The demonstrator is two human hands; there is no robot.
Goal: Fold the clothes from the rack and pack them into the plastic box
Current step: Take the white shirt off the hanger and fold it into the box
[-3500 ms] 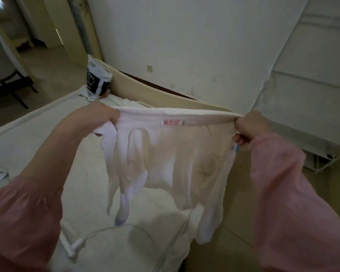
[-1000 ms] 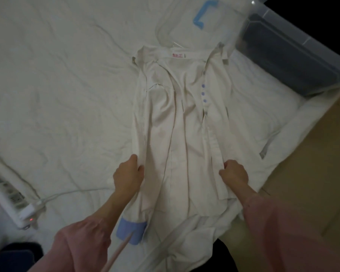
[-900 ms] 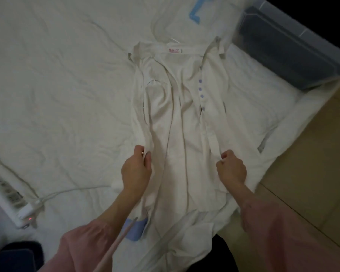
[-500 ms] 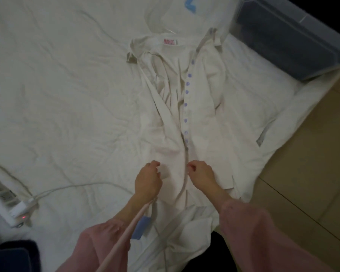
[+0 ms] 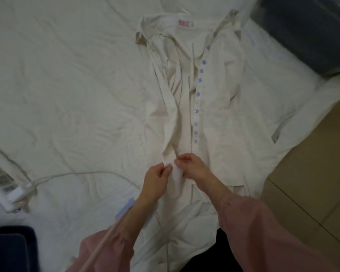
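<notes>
While both front edges are being brought together near the hem, the job looks like closing and squaring the shirt (image 5: 220, 118) before any fold is made, so the task is at an early stage.

At the far left a power strip (image 5: 6, 185) lies on the bed sheet (image 5: 67, 75), and its cable (image 5: 82, 173) runs right toward the shirt's near end; it would be wise to keep the cloth from dragging over that cable. The left hand (image 5: 157, 181) has thumb and fingers pinched on the left front edge. Just beside it, the right hand (image 5: 192, 167) has its fingertips curled onto the buttoned edge. For a clean result, I judge the 2 edges should be laid so the row of pale blue buttons (image 5: 196, 110) runs straight up the middle, and the bunched cloth on the left half smoothed outward before the sides come in. The fabric looks thin and limp, so it will likely wrinkle again if tugged from 1 point only. The shirt lies lengthwise on the bed, collar far, hem hanging off the near edge. The plastic box (image 5: 306, 30) sits at the far right corner, apart from the shirt.

Markings on the power strip are too small to read. A pink label (image 5: 184, 23) is sewn inside the collar; its print is blurred and cannot be read.
</notes>
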